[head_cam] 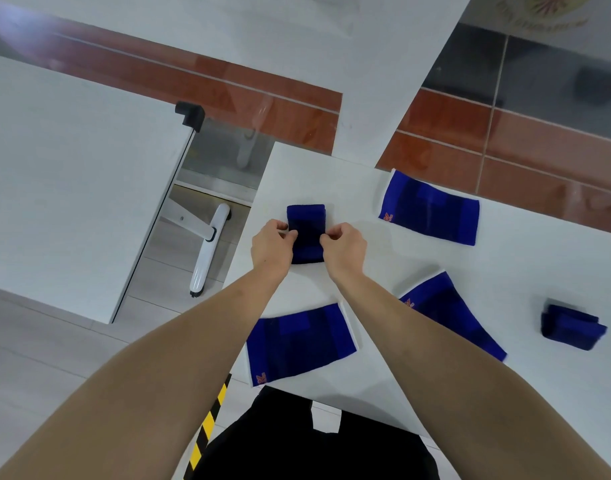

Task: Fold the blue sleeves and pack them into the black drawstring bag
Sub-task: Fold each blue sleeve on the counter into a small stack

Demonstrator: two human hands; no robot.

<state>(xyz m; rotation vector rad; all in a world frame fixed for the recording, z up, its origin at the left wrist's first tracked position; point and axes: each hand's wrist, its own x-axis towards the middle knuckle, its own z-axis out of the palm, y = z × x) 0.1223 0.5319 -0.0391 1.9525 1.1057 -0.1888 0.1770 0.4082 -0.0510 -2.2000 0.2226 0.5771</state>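
Both hands pinching a folded blue sleeve on the white table.

Left hand [271, 245] and right hand [344, 249] reach forward, forearms straight, fingers curled, each pinching one side edge of the folded sleeve [306, 233] lying between them on the table [505, 271]. Flat sleeve [430, 207] lies beyond the right fingers, another flat one [299, 342] behind the left wrist, a third [449, 315] partly under the right forearm. Second folded sleeve [571, 327] far right. Black bag [297, 441] at near edge.
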